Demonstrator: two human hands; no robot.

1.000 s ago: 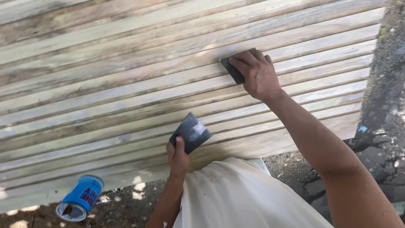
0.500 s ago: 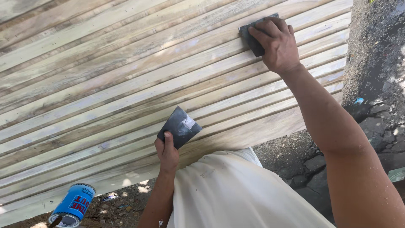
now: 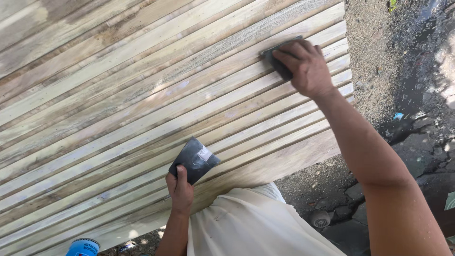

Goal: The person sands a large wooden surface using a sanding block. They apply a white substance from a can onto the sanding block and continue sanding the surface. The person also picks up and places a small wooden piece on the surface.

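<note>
A large panel of pale wooden slats fills most of the head view, running diagonally. My right hand presses a dark flat scraper against a slat near the panel's upper right end. My left hand holds up a dark square plate with a pale smear of paste on it, just above the slats near the panel's lower edge. My light shirt shows at the bottom.
A blue and white can stands at the bottom left edge. To the right of the panel lies gravelly ground with dark wet stones and a small round grey object.
My right hand slid the scraper up along the slats toward the panel's right end. The view shifted, pushing the can toward the bottom edge. My left hand kept hold of the plate.
</note>
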